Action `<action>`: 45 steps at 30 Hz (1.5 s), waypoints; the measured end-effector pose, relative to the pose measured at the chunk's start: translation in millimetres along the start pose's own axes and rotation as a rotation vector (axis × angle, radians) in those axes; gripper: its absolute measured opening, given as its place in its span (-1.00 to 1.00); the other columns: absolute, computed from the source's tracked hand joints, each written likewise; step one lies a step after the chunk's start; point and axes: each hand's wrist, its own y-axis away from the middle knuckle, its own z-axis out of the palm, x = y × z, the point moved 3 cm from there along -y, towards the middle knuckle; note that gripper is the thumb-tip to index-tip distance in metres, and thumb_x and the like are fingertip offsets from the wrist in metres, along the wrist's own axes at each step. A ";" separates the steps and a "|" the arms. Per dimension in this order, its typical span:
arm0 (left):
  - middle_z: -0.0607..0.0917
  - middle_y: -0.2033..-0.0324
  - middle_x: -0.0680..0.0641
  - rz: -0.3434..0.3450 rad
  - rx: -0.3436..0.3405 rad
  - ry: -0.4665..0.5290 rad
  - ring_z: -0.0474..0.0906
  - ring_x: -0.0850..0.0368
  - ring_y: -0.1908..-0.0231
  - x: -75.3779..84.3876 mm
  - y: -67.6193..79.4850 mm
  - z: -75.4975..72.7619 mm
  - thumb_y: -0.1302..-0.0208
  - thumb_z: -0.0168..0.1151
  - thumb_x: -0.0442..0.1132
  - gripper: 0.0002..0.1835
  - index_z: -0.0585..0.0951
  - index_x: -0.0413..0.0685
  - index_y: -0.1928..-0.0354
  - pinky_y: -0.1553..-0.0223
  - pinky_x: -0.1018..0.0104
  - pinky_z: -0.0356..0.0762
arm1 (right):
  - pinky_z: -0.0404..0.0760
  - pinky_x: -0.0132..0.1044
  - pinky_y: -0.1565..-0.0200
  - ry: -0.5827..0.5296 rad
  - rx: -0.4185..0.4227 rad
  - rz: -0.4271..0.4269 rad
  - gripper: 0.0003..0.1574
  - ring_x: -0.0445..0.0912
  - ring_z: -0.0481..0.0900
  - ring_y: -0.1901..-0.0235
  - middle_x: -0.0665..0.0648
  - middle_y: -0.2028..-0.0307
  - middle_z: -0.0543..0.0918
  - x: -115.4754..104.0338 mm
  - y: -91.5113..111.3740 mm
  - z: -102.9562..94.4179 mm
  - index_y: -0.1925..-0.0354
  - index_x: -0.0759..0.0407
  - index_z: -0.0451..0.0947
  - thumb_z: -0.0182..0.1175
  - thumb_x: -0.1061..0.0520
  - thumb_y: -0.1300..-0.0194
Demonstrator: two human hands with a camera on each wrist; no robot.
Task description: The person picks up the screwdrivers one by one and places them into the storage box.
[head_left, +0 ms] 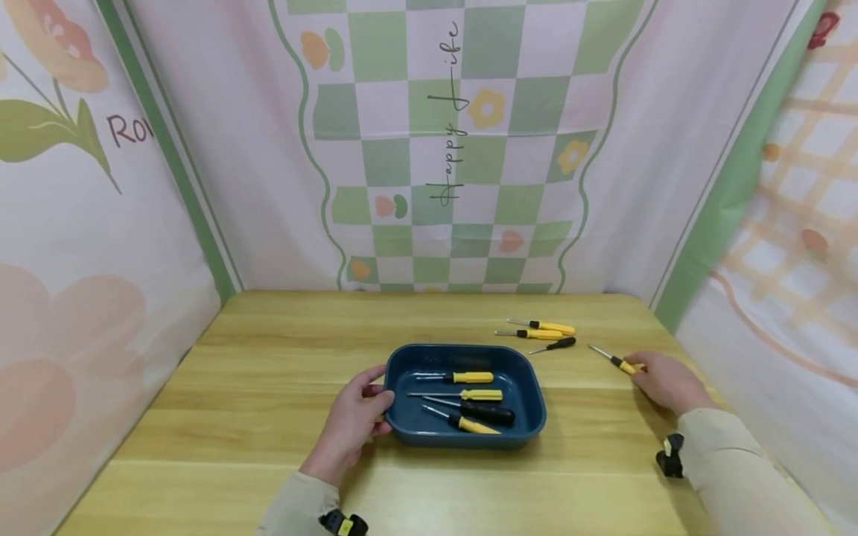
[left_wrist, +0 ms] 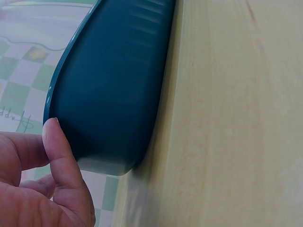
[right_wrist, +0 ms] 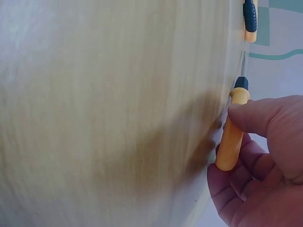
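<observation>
A dark blue rectangular tray [head_left: 462, 441] sits on the wooden table, holding several screwdrivers: a black-handled screwdriver [head_left: 488, 412] and others with yellow handles, such as the top one [head_left: 472, 377]. My left hand [head_left: 355, 417] holds the tray's left end, thumb at the rim in the left wrist view. At the right side of the table, my right hand [head_left: 666, 381] pinches a yellow-handled screwdriver [right_wrist: 232, 137] between thumb and fingers. Its black collar and thin metal shaft point away from the hand, toward the back left.
Behind the tray to the right lie two yellow-handled screwdrivers [head_left: 553, 327] side by side and a small black screwdriver [head_left: 561, 343]. A patterned curtain [head_left: 442, 260] closes off the table's back edge, with more cloth [head_left: 100, 298] along both sides.
</observation>
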 end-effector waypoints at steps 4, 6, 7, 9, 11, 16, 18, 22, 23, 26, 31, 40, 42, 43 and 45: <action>0.47 -0.10 -0.23 -0.002 -0.002 0.000 0.56 0.04 0.38 -0.6 -0.1 0.1 -0.51 0.19 -0.31 -0.45 0.44 0.02 -0.49 0.38 0.36 0.69 | 0.57 0.37 0.05 -0.044 0.000 -0.006 -0.48 0.47 0.63 0.07 0.56 0.08 0.68 -2.3 1.5 0.2 -0.20 0.51 0.51 0.17 0.22 -0.37; 0.47 -0.10 -0.23 -0.005 -0.002 0.001 0.57 0.03 0.38 -0.7 0.1 0.1 -0.51 0.19 -0.31 -0.45 0.44 0.02 -0.49 0.38 0.35 0.69 | 0.58 0.36 0.04 -0.062 0.000 -0.002 -0.48 0.43 0.65 0.07 0.54 0.08 0.69 -3.4 2.1 0.1 -0.21 0.52 0.50 0.16 0.21 -0.39; 0.46 -0.10 -0.23 -0.006 -0.002 0.000 0.57 0.03 0.37 -0.9 0.0 0.1 -0.51 0.19 -0.31 -0.45 0.44 0.02 -0.49 0.38 0.35 0.69 | 0.58 0.35 0.04 -0.068 0.000 -0.003 -0.48 0.42 0.65 0.07 0.53 0.09 0.69 -3.9 2.2 0.0 -0.22 0.52 0.50 0.16 0.21 -0.40; 0.46 -0.11 -0.23 -0.008 -0.002 0.000 0.57 0.03 0.36 -0.8 0.1 0.1 -0.51 0.19 -0.31 -0.45 0.44 0.02 -0.49 0.37 0.35 0.69 | 0.58 0.34 0.02 -0.078 0.005 -0.003 -0.47 0.41 0.65 0.06 0.52 0.07 0.70 -5.3 2.2 -0.5 -0.23 0.51 0.50 0.17 0.19 -0.41; 0.46 -0.11 -0.23 -0.009 -0.002 0.000 0.57 0.03 0.36 -0.4 0.4 0.1 -0.51 0.19 -0.31 -0.45 0.44 0.02 -0.49 0.37 0.35 0.69 | 0.59 0.32 0.02 -0.089 0.013 -0.003 -0.47 0.37 0.66 0.07 0.50 0.06 0.70 -7.1 2.1 -1.4 -0.24 0.50 0.50 0.17 0.18 -0.43; 0.46 -0.11 -0.23 -0.005 -0.005 0.004 0.56 0.04 0.38 0.6 1.3 0.2 -0.51 0.18 -0.30 -0.45 0.43 0.02 -0.49 0.38 0.37 0.68 | 0.61 0.07 0.12 -0.124 0.014 0.000 -0.44 0.13 0.64 0.18 0.43 0.08 0.71 -12.7 2.3 -3.9 -0.28 0.49 0.49 0.17 0.16 -0.45; 0.46 -0.11 -0.23 0.003 -0.007 0.005 0.56 0.05 0.39 0.7 1.8 0.2 -0.51 0.18 -0.30 -0.45 0.43 0.00 -0.50 0.40 0.37 0.68 | 0.61 0.03 0.13 -0.136 0.010 -0.001 -0.43 0.10 0.63 0.18 0.41 0.08 0.71 -14.9 2.6 -4.3 -0.29 0.48 0.48 0.17 0.16 -0.46; 0.46 -0.11 -0.23 0.015 -0.011 0.005 0.54 0.05 0.41 1.2 3.8 0.3 -0.52 0.17 -0.30 -0.44 0.41 -0.03 -0.51 0.41 0.37 0.67 | 0.63 0.07 0.11 -0.149 0.014 -0.016 -0.44 0.11 0.66 0.17 0.41 0.08 0.72 -19.3 1.7 -4.2 -0.28 0.49 0.48 0.17 0.16 -0.46; 0.45 -0.11 -0.23 0.018 -0.012 0.002 0.54 0.05 0.41 1.2 3.9 0.5 -0.52 0.18 -0.30 -0.44 0.40 -0.04 -0.51 0.41 0.36 0.67 | 0.63 0.06 0.12 -0.150 0.015 -0.017 -0.44 0.11 0.65 0.18 0.41 0.09 0.72 -20.1 1.2 -4.1 -0.29 0.48 0.48 0.16 0.15 -0.47; 0.45 -0.11 -0.22 0.020 -0.011 0.004 0.53 0.05 0.40 1.2 4.4 0.9 -0.52 0.18 -0.30 -0.43 0.39 -0.04 -0.52 0.42 0.36 0.67 | 0.63 0.02 0.13 -0.162 0.018 -0.023 -0.44 0.11 0.65 0.17 0.40 0.08 0.72 -22.9 -0.1 -3.9 -0.30 0.47 0.48 0.16 0.13 -0.49; 0.45 -0.11 -0.21 0.019 -0.008 0.007 0.53 0.06 0.41 0.9 4.2 1.0 -0.52 0.18 -0.30 -0.43 0.39 -0.04 -0.52 0.42 0.36 0.67 | 0.65 0.02 0.09 -0.217 0.013 -0.025 -0.43 0.17 0.67 0.08 0.42 0.03 0.71 -30.4 0.3 -5.4 -0.33 0.45 0.46 0.14 0.12 -0.51; 0.45 -0.11 -0.22 0.018 -0.006 0.002 0.54 0.05 0.40 2.0 4.8 1.2 -0.52 0.18 -0.30 -0.44 0.40 -0.04 -0.51 0.42 0.36 0.67 | 0.63 0.26 -0.03 -0.266 -0.003 -0.027 -0.41 0.31 0.63 -0.03 0.51 -0.09 0.63 -48.2 -1.0 -11.1 -0.39 0.42 0.40 0.11 0.11 -0.56; 0.45 -0.11 -0.22 0.017 -0.004 0.002 0.54 0.05 0.40 2.3 4.9 1.3 -0.52 0.18 -0.30 -0.44 0.40 -0.04 -0.51 0.42 0.36 0.67 | 0.62 0.27 -0.05 -0.268 0.002 -0.031 -0.41 0.33 0.63 -0.05 0.51 -0.10 0.63 -52.2 -2.6 -12.3 -0.39 0.40 0.41 0.12 0.10 -0.56; 0.45 -0.11 -0.22 0.016 -0.003 0.001 0.54 0.05 0.40 2.3 4.9 1.3 -0.52 0.19 -0.30 -0.44 0.40 -0.04 -0.51 0.42 0.36 0.67 | 0.62 0.27 -0.05 -0.268 0.007 -0.037 -0.42 0.32 0.63 -0.04 0.51 -0.09 0.64 -54.1 -3.6 -12.9 -0.38 0.40 0.42 0.12 0.10 -0.56; 0.45 -0.10 -0.22 0.013 -0.001 0.002 0.54 0.05 0.41 2.4 4.6 1.1 -0.51 0.19 -0.30 -0.44 0.41 -0.03 -0.51 0.42 0.37 0.67 | 0.62 0.28 -0.08 -0.271 0.015 -0.053 -0.42 0.33 0.63 -0.05 0.51 -0.10 0.64 -58.3 -5.5 -14.2 -0.38 0.40 0.42 0.13 0.10 -0.57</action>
